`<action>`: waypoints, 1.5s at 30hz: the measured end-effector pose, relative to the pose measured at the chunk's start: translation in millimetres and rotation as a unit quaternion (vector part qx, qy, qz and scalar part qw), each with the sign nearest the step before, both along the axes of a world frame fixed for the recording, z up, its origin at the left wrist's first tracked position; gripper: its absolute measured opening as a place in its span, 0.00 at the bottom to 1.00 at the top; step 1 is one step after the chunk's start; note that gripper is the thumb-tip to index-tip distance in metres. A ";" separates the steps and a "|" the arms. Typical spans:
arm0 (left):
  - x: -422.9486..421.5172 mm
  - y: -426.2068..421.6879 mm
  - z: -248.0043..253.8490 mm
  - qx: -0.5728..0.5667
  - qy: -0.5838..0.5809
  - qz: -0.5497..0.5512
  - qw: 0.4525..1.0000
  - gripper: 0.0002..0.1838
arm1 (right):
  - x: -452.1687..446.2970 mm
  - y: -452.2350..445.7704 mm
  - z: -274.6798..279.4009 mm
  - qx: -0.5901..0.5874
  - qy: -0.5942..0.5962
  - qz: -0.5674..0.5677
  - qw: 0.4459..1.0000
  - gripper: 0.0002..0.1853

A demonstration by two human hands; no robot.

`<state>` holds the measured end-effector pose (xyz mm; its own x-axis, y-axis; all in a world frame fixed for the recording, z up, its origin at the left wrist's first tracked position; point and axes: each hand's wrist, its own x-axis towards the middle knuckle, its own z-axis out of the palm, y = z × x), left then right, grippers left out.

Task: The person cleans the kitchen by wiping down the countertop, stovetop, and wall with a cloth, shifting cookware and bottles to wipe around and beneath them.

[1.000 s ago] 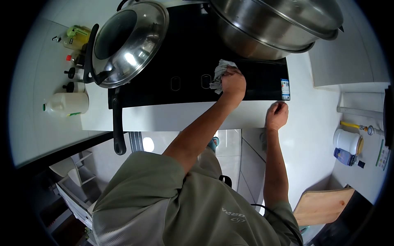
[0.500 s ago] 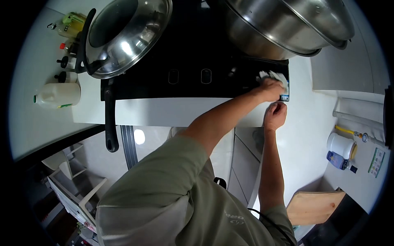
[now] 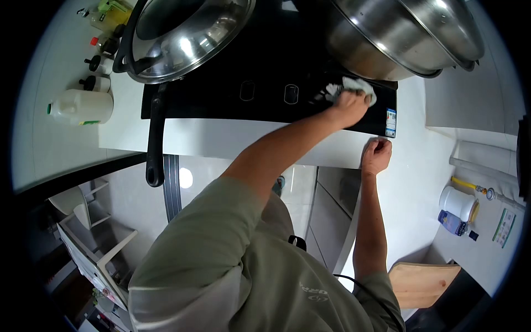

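My left hand point(image 3: 352, 108) is closed on a crumpled white cloth point(image 3: 359, 87) and presses it on the black glass cooktop point(image 3: 221, 102), near its right front part. Whitish smears show on the glass beside the cloth. My right hand point(image 3: 376, 155) rests on the white counter point(image 3: 406, 182), just in front of the cooktop's right corner, fingers curled in with nothing visible in them. Close above it, a blue-and-white label point(image 3: 391, 122) is stuck at the cooktop's corner.
A lidded pan point(image 3: 191, 47) stands back left, its black handle point(image 3: 156, 144) jutting past the front edge. Large steel bowls point(image 3: 376, 39) sit back right. A white jug point(image 3: 83, 106) and several bottles line the left side. A wooden board point(image 3: 423, 285) is at lower right.
My left hand has slid the cloth left and slightly away from the cooktop's right edge, uncovering the label. My right hand has stayed by the corner. The view has shifted a little.
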<state>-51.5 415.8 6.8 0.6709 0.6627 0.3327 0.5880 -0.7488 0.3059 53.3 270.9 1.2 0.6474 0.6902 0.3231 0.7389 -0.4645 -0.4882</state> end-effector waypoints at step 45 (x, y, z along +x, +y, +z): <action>-2.1 31.5 43.5 -0.172 0.157 -0.001 0.973 0.25 | -0.1 -1.8 -1.6 0.036 -0.026 -0.001 0.999 0.06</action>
<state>-53.6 447.3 50.3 0.7047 0.6976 -0.1298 0.6917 -0.6345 0.3450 53.2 269.2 -0.4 0.6300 0.6630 0.4043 0.7629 -0.4311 -0.4818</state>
